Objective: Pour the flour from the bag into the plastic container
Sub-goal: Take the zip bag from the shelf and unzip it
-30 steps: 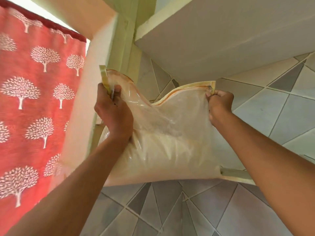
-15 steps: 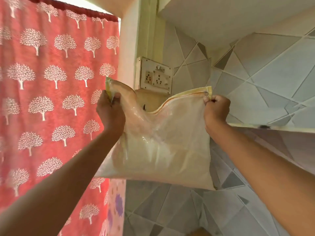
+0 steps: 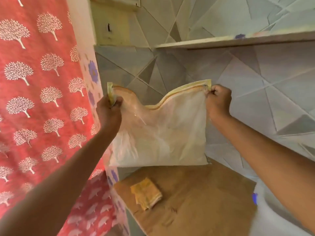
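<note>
Up left, red curtain w/ white tree print hangs along the frame's L side; next to it the L hand has fingers curled tight, pinching the bag's top L corner. Bag w/ flour is held in the air, upright, mouth sagging in the middle, above the brown worktop's back edge, w/ a folded yellow cloth lying near the worktop's L edge below it. R hand is fisted on the bag's top R corner at the zip end, tiled wall behind; white plastic container, mostly hidden by the R forearm, sits at the worktop's R edge.
</note>
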Tool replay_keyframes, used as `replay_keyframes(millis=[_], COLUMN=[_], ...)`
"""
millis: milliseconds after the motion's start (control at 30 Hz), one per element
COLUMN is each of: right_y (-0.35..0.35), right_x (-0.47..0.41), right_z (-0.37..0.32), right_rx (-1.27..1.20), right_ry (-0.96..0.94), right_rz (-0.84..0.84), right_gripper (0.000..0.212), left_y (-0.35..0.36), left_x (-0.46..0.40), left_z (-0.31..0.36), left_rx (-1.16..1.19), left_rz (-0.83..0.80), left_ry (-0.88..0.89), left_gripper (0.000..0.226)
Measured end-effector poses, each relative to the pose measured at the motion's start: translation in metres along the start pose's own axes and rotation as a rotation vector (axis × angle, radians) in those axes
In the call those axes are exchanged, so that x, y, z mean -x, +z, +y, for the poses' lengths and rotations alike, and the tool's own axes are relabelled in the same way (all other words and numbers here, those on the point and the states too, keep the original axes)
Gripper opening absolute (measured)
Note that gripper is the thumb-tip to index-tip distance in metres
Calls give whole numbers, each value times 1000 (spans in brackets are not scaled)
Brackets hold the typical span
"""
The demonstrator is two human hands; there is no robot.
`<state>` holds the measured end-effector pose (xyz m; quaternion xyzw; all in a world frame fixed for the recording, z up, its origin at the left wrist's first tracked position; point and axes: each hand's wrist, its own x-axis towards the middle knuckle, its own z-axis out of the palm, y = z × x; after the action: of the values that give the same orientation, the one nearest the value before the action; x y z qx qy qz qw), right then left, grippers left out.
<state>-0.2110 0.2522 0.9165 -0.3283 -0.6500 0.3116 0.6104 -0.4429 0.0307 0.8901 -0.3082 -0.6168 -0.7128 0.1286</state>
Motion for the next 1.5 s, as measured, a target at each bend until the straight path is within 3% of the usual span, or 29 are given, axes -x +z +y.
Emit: replay_keyframes(millis=[100,200,300,467,567,633,700,867,1133,1233,1367,1500], right_y=[-17,-29,-40,-57,-67,-77,-87,-97,-111,-120,-132,-133], right_x=[-3,-10,-13,-13,-16,-19,-23,-21,-28,-29,-27,-19], right_z=[48,96,136,205,245,268,290,331,336,334,324,320], right_rx=[108,231,372,538,609,647,696,736,696,709,731,803], right_ry=[42,108,157,273,381,465,540,638,559,568,506,535], right_rz=[10,23,28,64,108,177,216,85,-61,-160,-243,-246], right_gripper=[17,25,13,27,34,30,13,16,11,15,16,27], left_y=[26,54,78,110,126,131,128,127,129,131,162,231], left_x=[30,52,76,121,145,159,173,199,215,196,164,149], left_z=[-30,-65,-93,-120,-129,-132,-134,-155,-141,-132,-125,-130], left_rx=[6,-18,-93,-162,-192,-162,-174,-243,-184,-95,5,-157], left_rz=[-142,-320,-554,-873,-996,-1036,-1043,-1113,-1273,-1366,-1231,-1310], left_ry=[-54,-125,-190,-133,-101,-107,-110,-194,-252,-336,-521,-358], left_gripper=[12,24,20,14,33,33,52,50,33,42,57,29])
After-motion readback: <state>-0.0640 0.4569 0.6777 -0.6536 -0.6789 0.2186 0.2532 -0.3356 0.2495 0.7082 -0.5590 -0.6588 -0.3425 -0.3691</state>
